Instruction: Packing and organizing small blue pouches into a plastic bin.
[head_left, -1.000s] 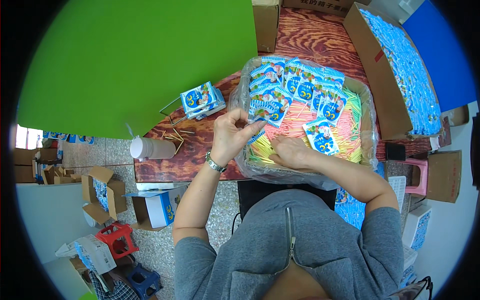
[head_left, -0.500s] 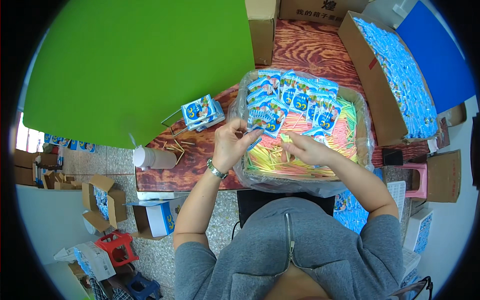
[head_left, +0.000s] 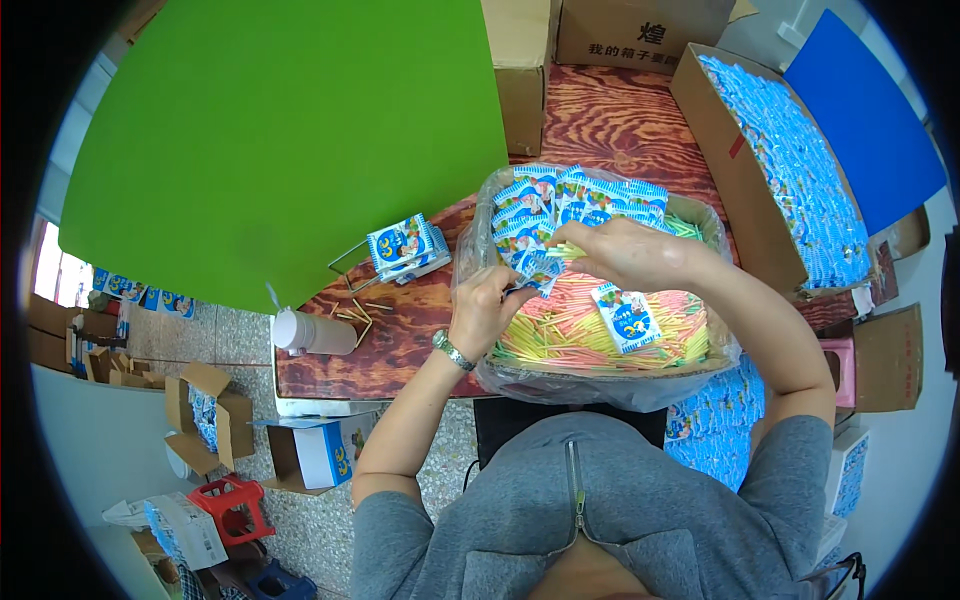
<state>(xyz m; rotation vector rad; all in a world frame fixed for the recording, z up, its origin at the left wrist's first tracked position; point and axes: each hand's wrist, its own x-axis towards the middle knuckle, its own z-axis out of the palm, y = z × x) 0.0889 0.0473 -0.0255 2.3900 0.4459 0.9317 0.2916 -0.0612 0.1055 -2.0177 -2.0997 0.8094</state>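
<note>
My left hand (head_left: pixel 485 310) is closed at the near left edge of a plastic-lined box (head_left: pixel 735 290), its thumb and fingers pinching a small blue-and-white packet (head_left: pixel 541 268). Just right of that packet, my right hand (head_left: pixel 630 255) reaches over the box with fingers pinched on a few pale yellow-green sticks (head_left: pixel 566 247). The stick tips are close to the packet; whether they enter it I cannot tell. Beneath the hands lie many loose pink, yellow and green thin sticks (head_left: pixel 575 335). One flat blue-and-white packet (head_left: pixel 628 318) rests on them, and several more packets (head_left: pixel 525 200) are heaped at the far side.
A wire stand with stacked packets (head_left: pixel 405 250) sits left of the box, near a white bottle (head_left: pixel 315 332) and scattered sticks (head_left: pixel 365 318). At the right stands a large carton (head_left: pixel 745 185) full of blue packets. A green board (head_left: pixel 290 140) covers the far left.
My right hand has moved up and away from me, carrying the sticks toward the packet at my left hand. The flat packet on the sticks now shows fully. The whole view has shifted slightly.
</note>
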